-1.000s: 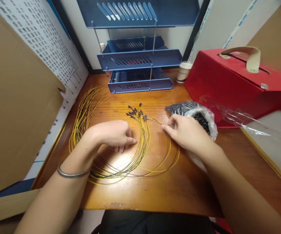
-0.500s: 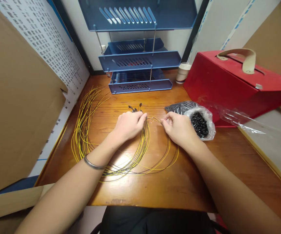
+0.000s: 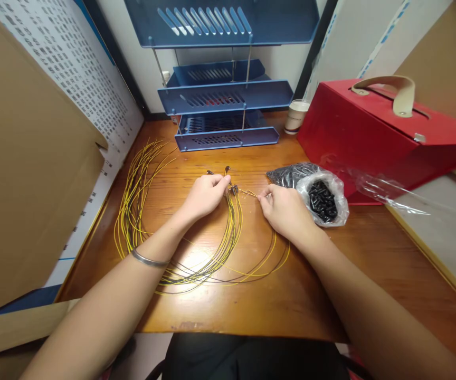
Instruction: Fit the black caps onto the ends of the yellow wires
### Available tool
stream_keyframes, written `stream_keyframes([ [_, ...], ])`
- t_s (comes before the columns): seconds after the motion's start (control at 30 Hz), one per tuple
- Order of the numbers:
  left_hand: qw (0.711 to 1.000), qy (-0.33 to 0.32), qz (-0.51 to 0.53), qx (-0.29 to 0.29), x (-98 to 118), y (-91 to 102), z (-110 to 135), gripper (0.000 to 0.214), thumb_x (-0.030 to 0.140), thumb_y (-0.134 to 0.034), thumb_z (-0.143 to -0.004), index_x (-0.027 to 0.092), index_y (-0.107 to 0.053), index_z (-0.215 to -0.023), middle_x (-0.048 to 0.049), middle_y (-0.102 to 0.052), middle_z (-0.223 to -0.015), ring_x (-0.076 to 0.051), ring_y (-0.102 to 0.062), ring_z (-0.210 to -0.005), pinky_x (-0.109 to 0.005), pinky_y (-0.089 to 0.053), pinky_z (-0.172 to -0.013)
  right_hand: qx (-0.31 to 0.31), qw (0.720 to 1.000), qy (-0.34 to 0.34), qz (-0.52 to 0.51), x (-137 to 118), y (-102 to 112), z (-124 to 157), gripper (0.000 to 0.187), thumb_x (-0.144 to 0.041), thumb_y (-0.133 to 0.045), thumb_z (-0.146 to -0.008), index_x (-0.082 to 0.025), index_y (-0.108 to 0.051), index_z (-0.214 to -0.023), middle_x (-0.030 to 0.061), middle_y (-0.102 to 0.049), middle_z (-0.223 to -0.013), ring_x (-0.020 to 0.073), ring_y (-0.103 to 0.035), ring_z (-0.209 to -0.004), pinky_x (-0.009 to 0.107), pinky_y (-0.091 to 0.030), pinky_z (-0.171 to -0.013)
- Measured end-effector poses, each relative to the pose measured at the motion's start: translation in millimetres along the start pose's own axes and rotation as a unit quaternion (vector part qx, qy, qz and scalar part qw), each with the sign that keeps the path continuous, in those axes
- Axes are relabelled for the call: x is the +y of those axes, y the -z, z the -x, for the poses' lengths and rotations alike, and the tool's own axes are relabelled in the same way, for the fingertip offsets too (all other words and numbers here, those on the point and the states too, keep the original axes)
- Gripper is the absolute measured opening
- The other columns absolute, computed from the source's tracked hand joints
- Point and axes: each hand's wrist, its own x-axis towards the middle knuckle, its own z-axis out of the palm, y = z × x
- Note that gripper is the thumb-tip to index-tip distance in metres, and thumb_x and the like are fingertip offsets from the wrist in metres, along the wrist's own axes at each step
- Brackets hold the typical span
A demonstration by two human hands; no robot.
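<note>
Thin yellow and black wires (image 3: 234,227) lie in a wide loop on the wooden table, their loose ends fanned out at the left. Small black end pieces (image 3: 233,190) tip the bundle between my hands. My left hand (image 3: 206,196) is closed in a pinch just left of these tips; what its fingertips hold, if anything, is hidden. My right hand (image 3: 285,208) pinches wire ends (image 3: 250,193), which point left toward the bundle. Beside my right hand, an open clear plastic bag (image 3: 344,203) holds many small black pieces (image 3: 322,201).
A blue tiered tray rack (image 3: 228,138) stands at the back, with a paper cup (image 3: 296,117) to its right. The red box (image 3: 370,137) with a beige handle fills the right rear. Cardboard (image 3: 30,158) rises along the left side.
My left hand has shifted slightly left and up, uncovering the black end pieces on the bundle. My right hand keeps its pinch on the wire ends, almost unmoved.
</note>
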Motion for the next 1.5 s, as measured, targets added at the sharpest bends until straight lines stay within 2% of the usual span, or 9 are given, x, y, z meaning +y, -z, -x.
stream_keyframes([
  [0.33,0.992,0.04,0.117,-0.025,3.1,9.0,-5.2,0.045,0.037,-0.048,-0.097,0.018,-0.05,-0.056,0.0034,-0.044,-0.046,-0.01,-0.04,-0.046,-0.025,-0.032,-0.054,0.024,0.996,-0.065,0.053,3.6,16.0,5.1,0.022,-0.021,-0.052,-0.093,-0.014,-0.071,-0.099,0.0154,-0.075,-0.09,0.0299,-0.069,-0.083,0.038,-0.043,-0.072],
  [0.4,0.991,0.032,0.128,-0.002,4.4,12.1,-5.3,0.046,0.037,-0.049,-0.097,0.018,-0.049,-0.054,0.0036,-0.043,-0.045,-0.01,-0.038,-0.045,-0.025,-0.03,-0.053,0.017,1.0,-0.005,0.015,-10.4,14.3,12.5,0.027,-0.029,-0.056,-0.094,-0.016,-0.069,-0.114,0.0115,-0.074,-0.09,0.0266,-0.066,-0.079,0.037,-0.042,-0.071],
  [0.47,0.988,0.023,0.147,0.031,6.0,16.1,-4.6,0.047,0.037,-0.051,-0.096,0.018,-0.048,-0.053,0.0043,-0.041,-0.045,-0.009,-0.035,-0.044,-0.025,-0.028,-0.051,-0.009,0.992,0.127,-0.024,-31.2,7.9,23.3,0.034,-0.042,-0.058,-0.095,-0.018,-0.069,-0.117,0.0095,-0.072,-0.095,0.0249,-0.063,-0.085,0.036,-0.042,-0.074],
  [0.63,0.98,0.021,0.174,0.09,15.1,24.6,-2.1,0.048,0.032,-0.052,-0.097,0.017,-0.047,-0.052,0.0046,-0.039,-0.045,-0.008,-0.034,-0.043,-0.024,-0.025,-0.049,-0.09,0.913,0.397,-0.019,-74.3,-14.7,50.8,0.037,-0.051,-0.053,-0.098,-0.022,-0.072,-0.107,0.0082,-0.064,-0.094,0.0252,-0.053,-0.087,0.038,-0.036,-0.074],
  [0.97,0.976,-0.042,0.129,0.168,18.2,6.4,-32.6,0.05,0.033,-0.048,-0.1,0.02,-0.044,-0.052,0.0034,-0.039,-0.047,-0.011,-0.036,-0.048,-0.027,-0.029,-0.053,-0.095,0.84,0.531,-0.059,-76.4,-20.4,57.2,0.041,-0.048,-0.038,-0.105,-0.024,-0.072,-0.107,0.0056,-0.063,-0.09,0.0225,-0.048,-0.083,0.038,-0.028,-0.07],
  [1.1,0.977,-0.061,0.036,0.202,10.1,-2.4,-31.3,0.05,0.038,-0.048,-0.1,0.02,-0.041,-0.054,0.0032,-0.039,-0.05,-0.012,-0.037,-0.052,-0.029,-0.028,-0.057,-0.053,0.861,0.481,-0.156,-72.4,-14.9,41.8,0.038,-0.043,-0.047,-0.1,-0.018,-0.071,-0.084,0.0045,-0.063,-0.077,0.0188,-0.049,-0.074,0.035,-0.031,-0.07],
  [1.27,0.969,-0.072,-0.024,0.236,-3.0,3.5,-21.5,0.048,0.043,-0.045,-0.099,0.02,-0.039,-0.058,0.0029,-0.041,-0.054,-0.013,-0.038,-0.056,-0.029,-0.028,-0.061,-0.017,0.98,0.136,-0.146,-53.1,6.8,-6.6,0.027,-0.029,-0.052,-0.093,-0.018,-0.07,-0.077,0.0046,-0.066,-0.07,0.0168,-0.053,-0.063,0.032,-0.035,-0.065],
  [1.37,0.968,-0.053,-0.039,0.241,-7.5,7.4,-17.3,0.045,0.042,-0.043,-0.099,0.021,-0.041,-0.059,0.002,-0.044,-0.056,-0.014,-0.042,-0.059,-0.029,-0.028,-0.063,-0.048,0.994,0.045,-0.089,-37.9,11.0,-34.1,0.015,-0.022,-0.06,-0.085,-0.019,-0.075,-0.087,0.0068,-0.071,-0.077,0.0193,-0.061,-0.069,0.033,-0.042,-0.071],
  [1.5,0.971,-0.026,-0.075,0.226,-8.1,6.4,-13.9,0.044,0.046,-0.043,-0.098,0.022,-0.043,-0.063,0.0008,-0.048,-0.058,-0.016,-0.042,-0.061,-0.029,-0.026,-0.062,-0.089,0.993,0.024,-0.071,-30.5,7.9,-59.7,0.013,-0.019,-0.065,-0.081,-0.02,-0.078,-0.086,0.009,-0.076,-0.085,0.0222,-0.067,-0.079,0.032,-0.048,-0.077],
])
